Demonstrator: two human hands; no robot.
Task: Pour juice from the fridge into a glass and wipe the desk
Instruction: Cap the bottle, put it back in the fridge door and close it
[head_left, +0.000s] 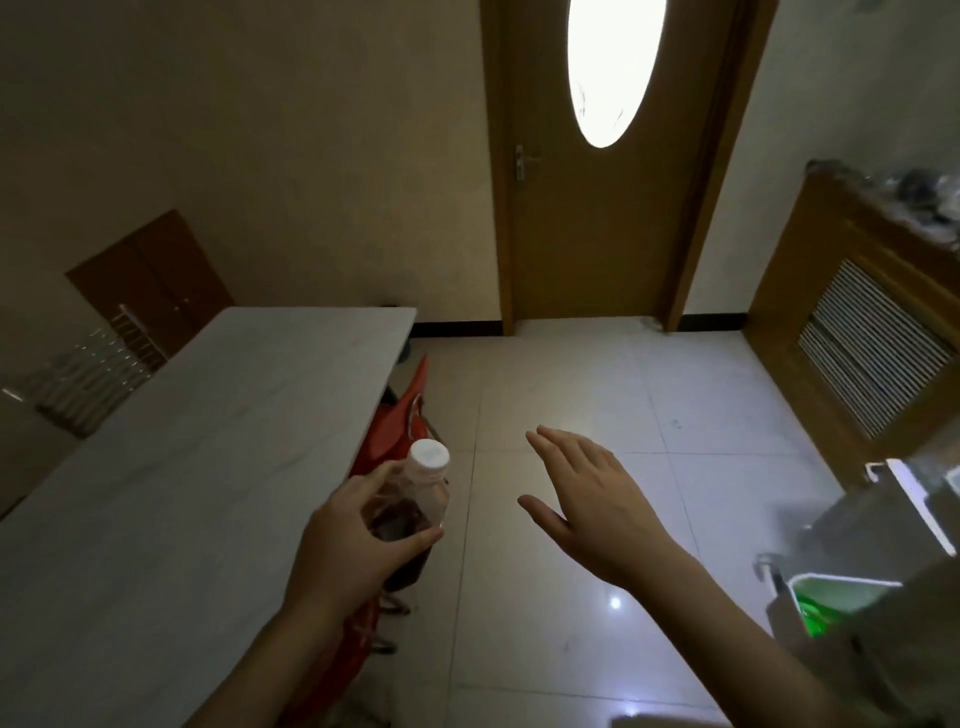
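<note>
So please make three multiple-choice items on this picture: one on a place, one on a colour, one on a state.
1. Where is the bottle?
A. on the table
B. in the left hand
C. on the floor

2. What colour is the bottle's cap?
A. white
B. red
C. green

3. How is the right hand?
A. closed in a fist
B. holding a glass
C. open and empty

Answers: 1 B, the left hand wraps around it beside the table. 2 A, the cap looks white. 3 C, its fingers are spread above the floor.

The single wide-angle head view looks forward and down from standing height, over both forearms, toward the closed door (597, 208).
</note>
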